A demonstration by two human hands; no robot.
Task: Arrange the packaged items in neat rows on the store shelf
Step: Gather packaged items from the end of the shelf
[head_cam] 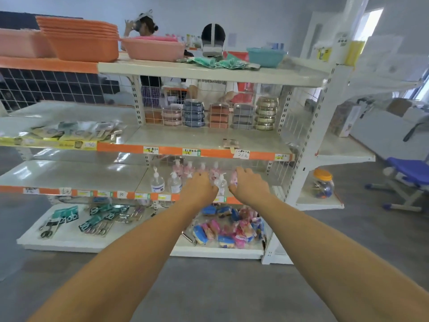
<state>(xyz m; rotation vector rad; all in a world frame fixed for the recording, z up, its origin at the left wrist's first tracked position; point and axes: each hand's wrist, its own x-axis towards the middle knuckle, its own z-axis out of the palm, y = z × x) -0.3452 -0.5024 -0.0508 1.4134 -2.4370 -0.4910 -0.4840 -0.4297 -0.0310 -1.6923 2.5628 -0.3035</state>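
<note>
Both arms are reaching out to the third shelf [76,175] down, where the pump bottles are standing. The left hand [199,187] is sitting knuckles-up among the pink bottles [185,169], its fingers curling down over something at the front of the row, though I cannot tell from behind what it has hold of, or whether it is holding anything at all. The right hand [249,182] is just beside it, fingers bending forward against another pink bottle [234,178]; again the grip itself is hidden by the back of the hand. Between the two hands a clear pump bottle [221,182] is showing, upright. Two more clear bottles [166,182] are standing to the left, near the shelf's front edge, with the pink ones lining up behind toward the wire back. Below, on the bottom shelf, a loose heap of blue and pink packets [229,228] is lying under the forearms, and packaged scissors [97,220] are spreading out to the left. Up top, orange basins [81,40] are stacking beside a pink tub [153,48].
</note>
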